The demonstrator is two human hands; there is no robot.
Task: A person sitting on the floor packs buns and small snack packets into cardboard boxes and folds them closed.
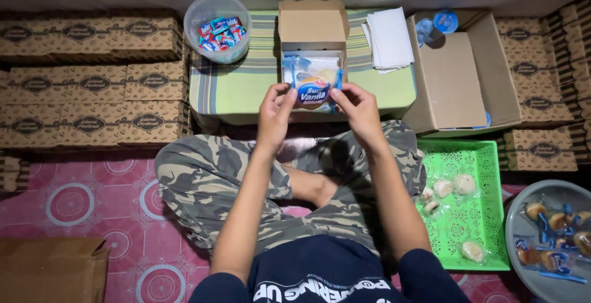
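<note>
Left hand (274, 111) and right hand (358, 111) pinch opposite edges of wrapped snack packet (313, 91), held over open cardboard box (312, 44) on striped low table (240, 87). Napkin stack (389, 37) right of box. Candy tub (217, 27) left. Green tray (463, 207) with wrapped buns beside right knee.
</note>
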